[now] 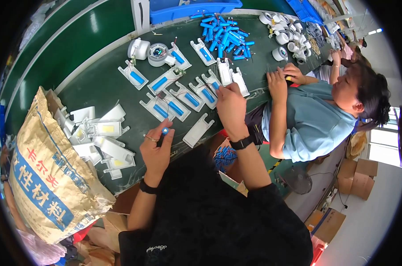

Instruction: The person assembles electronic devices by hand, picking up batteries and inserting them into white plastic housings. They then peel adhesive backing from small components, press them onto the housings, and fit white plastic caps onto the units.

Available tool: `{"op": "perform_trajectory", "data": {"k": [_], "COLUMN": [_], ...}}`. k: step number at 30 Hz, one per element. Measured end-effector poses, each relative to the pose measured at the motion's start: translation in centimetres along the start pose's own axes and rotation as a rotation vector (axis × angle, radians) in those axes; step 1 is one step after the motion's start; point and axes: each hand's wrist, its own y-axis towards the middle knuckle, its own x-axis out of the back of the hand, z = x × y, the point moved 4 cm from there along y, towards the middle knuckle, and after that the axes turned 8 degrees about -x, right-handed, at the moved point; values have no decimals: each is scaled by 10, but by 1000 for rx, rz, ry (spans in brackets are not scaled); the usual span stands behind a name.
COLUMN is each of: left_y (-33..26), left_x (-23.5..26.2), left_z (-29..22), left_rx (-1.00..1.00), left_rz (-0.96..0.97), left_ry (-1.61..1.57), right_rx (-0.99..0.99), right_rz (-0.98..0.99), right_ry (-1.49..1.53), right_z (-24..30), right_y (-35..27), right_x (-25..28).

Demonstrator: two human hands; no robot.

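Fingers of my left hand (pixel 156 148) pinch a blue cell (pixel 165 131) upright at six o'clock on the bench (pixel 103 84), while my right hand (pixel 231 106), wrist bent, closes fingertips on a white holder (pixel 211 81) at two o'clock from it.

An assembly workshop: green workbench (pixel 99 84), blue battery cells (pixel 225 35), white plastic holders (pixel 196 131).

Green workbench (pixel 99 84), bright window (pixel 382 144) at right, cardboard boxes (pixel 358 177) on pale floor (pixel 373 221).
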Motion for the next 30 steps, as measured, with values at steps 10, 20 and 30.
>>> {"op": "perform_trajectory", "data": {"k": [10, 20, 30], "left_y": [12, 22, -1], "left_x": [-9, -27, 8], "left_z": [-35, -50, 10], "left_rx": [402, 417, 86], "left_rz": [26, 122, -99], "left_ry": [-757, -838, -66], "right_rx": [217, -97, 12], "right_rz": [252, 24, -107], "right_ry": [530, 497, -38], "right_z": [71, 34, -19], "right_y": [-62, -26, 36], "right_x": [78, 67, 3]}}
